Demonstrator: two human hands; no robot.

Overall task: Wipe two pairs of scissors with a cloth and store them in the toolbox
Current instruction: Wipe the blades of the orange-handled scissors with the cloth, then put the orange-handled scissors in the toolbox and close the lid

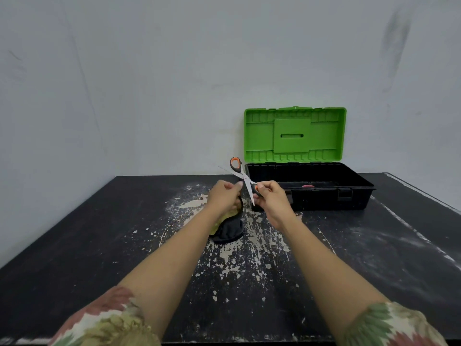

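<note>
You are wiping one pair of scissors [243, 179]; nothing looks finished yet.
They are hanging blades-apart above the tabletop [99, 245], black-and-orange handles. Your right hand [268, 196] is gripping the lower handle; your left hand [225, 197] is clutching the dark cloth [229, 229] against a blade. The toolbox [309, 188] is sitting open behind, something pink inside; I am seeing no second pair.

One pair of scissors [243, 178], one cloth [229, 229], one toolbox [309, 193], two hands.
</note>
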